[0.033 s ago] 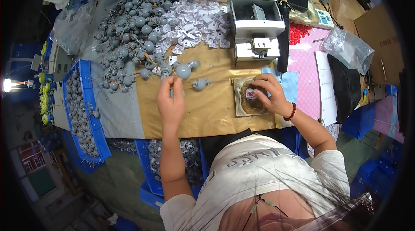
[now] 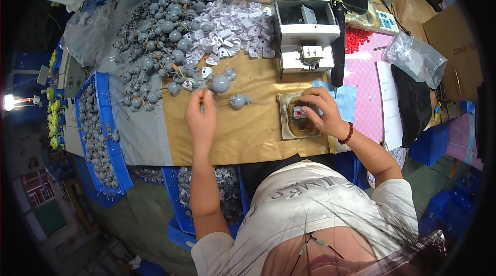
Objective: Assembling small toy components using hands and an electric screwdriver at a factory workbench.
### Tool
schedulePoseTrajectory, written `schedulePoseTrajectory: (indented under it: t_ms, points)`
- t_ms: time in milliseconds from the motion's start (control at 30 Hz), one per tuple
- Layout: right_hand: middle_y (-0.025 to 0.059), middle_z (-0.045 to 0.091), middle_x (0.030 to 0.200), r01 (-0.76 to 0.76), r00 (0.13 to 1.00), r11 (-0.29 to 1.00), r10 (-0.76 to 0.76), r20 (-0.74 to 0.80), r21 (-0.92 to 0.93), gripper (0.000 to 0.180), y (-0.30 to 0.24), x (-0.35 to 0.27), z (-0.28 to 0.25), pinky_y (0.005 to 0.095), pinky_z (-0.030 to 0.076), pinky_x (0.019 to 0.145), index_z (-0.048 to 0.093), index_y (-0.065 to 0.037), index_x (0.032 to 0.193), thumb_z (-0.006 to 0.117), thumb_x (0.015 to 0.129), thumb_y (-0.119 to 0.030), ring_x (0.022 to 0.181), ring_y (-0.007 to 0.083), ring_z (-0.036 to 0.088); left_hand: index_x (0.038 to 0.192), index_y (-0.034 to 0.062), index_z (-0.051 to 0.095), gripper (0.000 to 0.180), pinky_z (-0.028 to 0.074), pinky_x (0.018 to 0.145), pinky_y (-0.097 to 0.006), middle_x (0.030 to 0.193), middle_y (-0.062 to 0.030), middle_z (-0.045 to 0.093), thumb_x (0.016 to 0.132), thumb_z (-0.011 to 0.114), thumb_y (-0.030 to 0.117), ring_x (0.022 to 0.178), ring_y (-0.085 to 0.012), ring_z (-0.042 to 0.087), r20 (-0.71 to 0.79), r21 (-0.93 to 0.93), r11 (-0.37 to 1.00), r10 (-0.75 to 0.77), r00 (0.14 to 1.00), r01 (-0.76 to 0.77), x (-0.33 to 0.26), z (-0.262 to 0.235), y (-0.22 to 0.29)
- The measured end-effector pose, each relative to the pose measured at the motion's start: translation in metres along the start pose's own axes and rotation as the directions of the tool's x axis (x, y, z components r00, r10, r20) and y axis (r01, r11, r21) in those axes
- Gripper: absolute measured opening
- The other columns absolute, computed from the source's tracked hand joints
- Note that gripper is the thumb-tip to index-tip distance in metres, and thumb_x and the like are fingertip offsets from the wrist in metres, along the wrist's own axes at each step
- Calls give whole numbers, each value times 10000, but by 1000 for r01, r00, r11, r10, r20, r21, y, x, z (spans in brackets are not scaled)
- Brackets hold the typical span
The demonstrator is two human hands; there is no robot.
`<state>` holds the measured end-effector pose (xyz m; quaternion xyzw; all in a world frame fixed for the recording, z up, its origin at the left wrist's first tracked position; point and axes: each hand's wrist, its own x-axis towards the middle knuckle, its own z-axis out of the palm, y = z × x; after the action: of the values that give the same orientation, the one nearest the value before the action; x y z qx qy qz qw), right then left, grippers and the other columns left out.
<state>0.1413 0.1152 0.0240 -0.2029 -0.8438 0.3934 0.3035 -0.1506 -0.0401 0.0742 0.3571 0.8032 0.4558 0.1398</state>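
My left hand (image 2: 200, 118) is closed in a pinch at the edge of a pile of grey ball-shaped parts (image 2: 168, 25). A brownish sliver shows at its fingertips, too small to name, beside a round grey ball (image 2: 220, 84). Another grey ball part (image 2: 238, 101) lies just right of that hand on the brown mat. My right hand (image 2: 323, 111) rests over a square metal fixture (image 2: 285, 130), its thumb and fingers closing on a small white plastic piece with a red spot (image 2: 299, 113) inside the hollow.
Loose white plastic pieces (image 2: 232, 30) lie heaped behind the hands. Beyond the fixture stands a white-and-grey bench machine (image 2: 305, 30), with a dark upright tool (image 2: 338, 49) beside it. Small red parts (image 2: 356, 40) sit farther right. A blue bin (image 2: 106, 121) of grey parts is at left.
My left hand has shifted slightly up and left, and the grey balls near its fingertips have moved a little. The right hand looks unmoved.
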Motion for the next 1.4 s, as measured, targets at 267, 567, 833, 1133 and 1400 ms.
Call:
schedulePoseTrajectory:
  t_ms: [267, 567, 833, 1133, 1400]
  points:
    - [109, 660, 1012, 107, 994, 986, -109, 9, 130, 162, -37, 35, 18, 354, 519, 764, 683, -30, 1003, 723, 846, -22, 898, 281, 641, 932, -14, 636, 199, 445, 650, -307, 731, -55, 604, 989, 612, 174, 684, -138, 534, -72, -37, 997, 61, 996, -63, -17, -11, 14]
    - [101, 656, 1006, 138, 984, 969, -158, 84, 205, 197, -47, 55, 46, 353, 521, 813, 685, -45, 1043, 726, 851, -38, 941, 276, 637, 954, 4, 670, 214, 422, 628, -248, 755, -2, 610, 1017, 571, 183, 693, -73, 518, 85, -205, 975, -65, 994, 82, -32, -30, 0]
    - [111, 677, 1031, 141, 974, 938, -189, 126, 317, 289, -71, 64, 39, 353, 530, 838, 662, -47, 1182, 687, 894, -66, 961, 287, 664, 946, 3, 675, 316, 459, 664, -239, 786, -29, 654, 1046, 533, 267, 734, -82, 583, 640, -437, 813, -19, 768, 384, -58, -2, 47]
    - [116, 675, 888, -85, 950, 985, 35, 311, 150, 214, -30, 12, -22, 343, 518, 675, 708, -15, 1092, 694, 880, 3, 761, 248, 664, 1199, 33, 534, 334, 561, 742, -308, 991, -61, 608, 1008, 612, 296, 826, -132, 620, 865, -448, 344, -65, 497, 825, -81, 79, 28]
    - [87, 658, 875, 167, 951, 940, -74, 300, -298, 260, -3, -26, -8, 365, 548, 614, 714, -57, 1008, 754, 751, -45, 737, 250, 647, 1108, 15, 570, 433, 506, 762, -393, 997, -121, 592, 807, 821, 200, 884, -261, 595, 488, -164, 982, -3, 873, 95, -118, 119, 10]
